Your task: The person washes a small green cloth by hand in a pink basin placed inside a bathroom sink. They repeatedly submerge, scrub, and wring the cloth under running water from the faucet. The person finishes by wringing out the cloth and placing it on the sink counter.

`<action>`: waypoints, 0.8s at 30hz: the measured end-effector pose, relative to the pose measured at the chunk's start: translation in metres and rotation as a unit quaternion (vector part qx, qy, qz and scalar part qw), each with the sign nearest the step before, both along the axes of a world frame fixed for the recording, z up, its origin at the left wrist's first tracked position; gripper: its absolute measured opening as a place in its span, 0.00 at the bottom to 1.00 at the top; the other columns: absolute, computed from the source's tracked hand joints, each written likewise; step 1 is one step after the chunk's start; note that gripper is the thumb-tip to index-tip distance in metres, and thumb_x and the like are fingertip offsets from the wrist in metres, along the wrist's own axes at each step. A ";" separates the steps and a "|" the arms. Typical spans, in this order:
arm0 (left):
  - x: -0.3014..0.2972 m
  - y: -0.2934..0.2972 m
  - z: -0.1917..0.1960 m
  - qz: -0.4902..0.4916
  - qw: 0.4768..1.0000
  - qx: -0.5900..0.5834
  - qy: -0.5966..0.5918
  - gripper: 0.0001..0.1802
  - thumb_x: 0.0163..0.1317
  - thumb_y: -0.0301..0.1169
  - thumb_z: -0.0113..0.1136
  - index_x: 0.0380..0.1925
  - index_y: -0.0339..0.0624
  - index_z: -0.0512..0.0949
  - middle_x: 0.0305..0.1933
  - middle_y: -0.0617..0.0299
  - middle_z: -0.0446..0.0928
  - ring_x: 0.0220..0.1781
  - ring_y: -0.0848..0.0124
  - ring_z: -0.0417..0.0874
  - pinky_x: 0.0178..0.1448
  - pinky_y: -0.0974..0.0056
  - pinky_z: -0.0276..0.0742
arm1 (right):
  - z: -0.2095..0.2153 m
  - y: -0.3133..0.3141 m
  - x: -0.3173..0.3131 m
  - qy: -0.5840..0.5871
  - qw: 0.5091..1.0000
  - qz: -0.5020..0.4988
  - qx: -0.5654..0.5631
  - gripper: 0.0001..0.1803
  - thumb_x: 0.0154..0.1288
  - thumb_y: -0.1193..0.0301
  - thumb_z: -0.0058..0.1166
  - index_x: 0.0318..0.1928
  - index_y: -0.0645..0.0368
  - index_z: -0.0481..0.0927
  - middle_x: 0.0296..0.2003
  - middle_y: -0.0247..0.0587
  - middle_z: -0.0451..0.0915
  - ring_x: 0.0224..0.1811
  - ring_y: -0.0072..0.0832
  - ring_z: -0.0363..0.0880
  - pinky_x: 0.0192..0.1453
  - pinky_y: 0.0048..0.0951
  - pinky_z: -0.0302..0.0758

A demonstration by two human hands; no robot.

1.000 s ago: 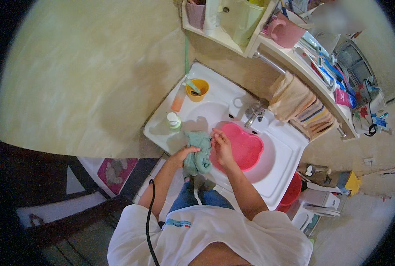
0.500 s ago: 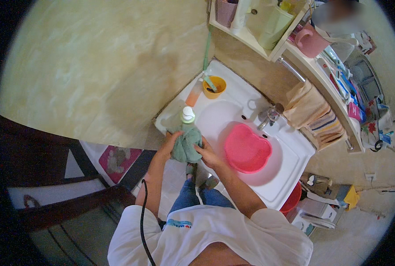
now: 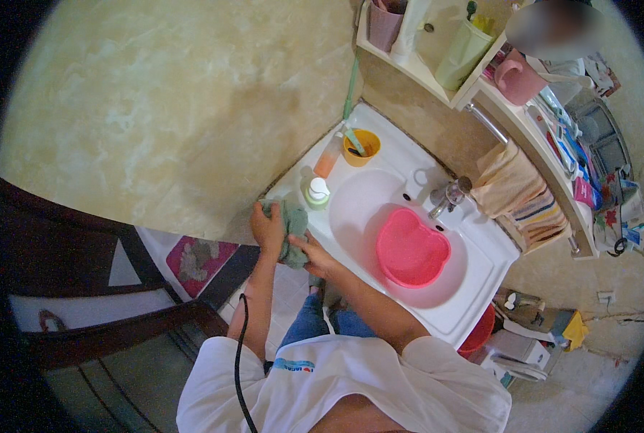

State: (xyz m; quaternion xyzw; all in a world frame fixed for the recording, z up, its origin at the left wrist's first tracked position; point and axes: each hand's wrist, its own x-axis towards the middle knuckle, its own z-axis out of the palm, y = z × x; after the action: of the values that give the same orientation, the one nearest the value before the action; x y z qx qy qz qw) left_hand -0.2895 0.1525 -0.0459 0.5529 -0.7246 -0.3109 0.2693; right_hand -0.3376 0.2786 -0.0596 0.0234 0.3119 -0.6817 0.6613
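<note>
A green cloth [image 3: 293,229] is bunched between my two hands, over the left front corner of the white sink counter [image 3: 427,312]. My left hand [image 3: 266,229] grips it from the left, with its fingers wrapped over the top. From the right, my right hand [image 3: 315,257] presses the cloth's lower edge, thumb on its surface. Just beyond the cloth stands a pump bottle with a white top [image 3: 317,193]. Behind that are a bottle of orange liquid [image 3: 328,157] and a yellow cup [image 3: 362,148] with a brush-like item in it.
A pink basin [image 3: 413,249] sits in the sink bowl under the metal faucet [image 3: 450,195]. Towels [image 3: 523,195] hang from a rail at the right, below a crowded shelf [image 3: 473,86]. A red bucket [image 3: 479,332] stands beside the counter. A wall [image 3: 156,130] borders the left.
The cloth has moved left and is folded more compactly. My left hand has turned and closed over its top. The pump bottle now shows uncovered. The whole view has shifted slightly.
</note>
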 end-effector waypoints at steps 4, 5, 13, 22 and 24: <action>-0.017 -0.005 -0.021 0.045 0.972 -0.228 0.023 0.19 0.59 0.41 0.51 0.30 0.31 0.74 0.30 0.42 0.76 0.33 0.45 0.75 0.41 0.51 0.69 | -0.041 -0.004 0.001 0.045 0.998 -0.031 0.044 0.34 0.57 0.74 0.56 0.62 0.53 0.55 0.51 0.43 0.72 0.48 0.37 0.75 0.46 0.37 0.76; -0.014 -0.006 -0.004 0.009 0.985 -0.170 0.040 0.19 0.60 0.40 0.51 0.28 0.31 0.74 0.29 0.43 0.75 0.32 0.46 0.75 0.40 0.51 0.68 | -0.035 -0.005 0.002 0.039 0.997 -0.034 0.055 0.32 0.57 0.76 0.54 0.61 0.53 0.56 0.49 0.43 0.72 0.46 0.36 0.75 0.43 0.37 0.77; -0.009 -0.029 -0.013 0.025 0.990 -0.080 0.111 0.20 0.61 0.39 0.52 0.21 0.31 0.75 0.23 0.46 0.74 0.26 0.54 0.74 0.34 0.54 0.66 | -0.030 -0.020 -0.004 0.072 0.992 -0.082 0.057 0.28 0.56 0.79 0.50 0.58 0.50 0.60 0.45 0.42 0.73 0.40 0.34 0.76 0.37 0.35 0.79; -0.024 -0.036 -0.020 0.087 0.942 0.053 0.321 0.16 0.59 0.36 0.53 0.20 0.32 0.75 0.22 0.59 0.72 0.25 0.67 0.71 0.30 0.60 0.65 | -0.025 -0.030 -0.005 -0.002 0.998 -0.058 0.029 0.26 0.57 0.75 0.48 0.57 0.51 0.61 0.45 0.40 0.73 0.42 0.34 0.76 0.44 0.38 0.77; -0.024 -0.040 -0.036 0.151 0.853 0.159 0.473 0.14 0.58 0.35 0.53 0.22 0.34 0.76 0.22 0.65 0.71 0.25 0.71 0.70 0.29 0.62 0.64 | -0.020 -0.033 -0.003 -0.005 0.997 -0.064 0.040 0.25 0.58 0.73 0.48 0.57 0.51 0.61 0.45 0.39 0.73 0.43 0.35 0.75 0.45 0.40 0.76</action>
State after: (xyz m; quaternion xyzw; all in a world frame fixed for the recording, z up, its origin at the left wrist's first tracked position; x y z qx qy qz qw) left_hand -0.3134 0.1128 -0.0815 0.4771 -0.3582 -0.6015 0.5312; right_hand -0.3404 0.2458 -0.0795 0.0729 0.3333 -0.7094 0.6167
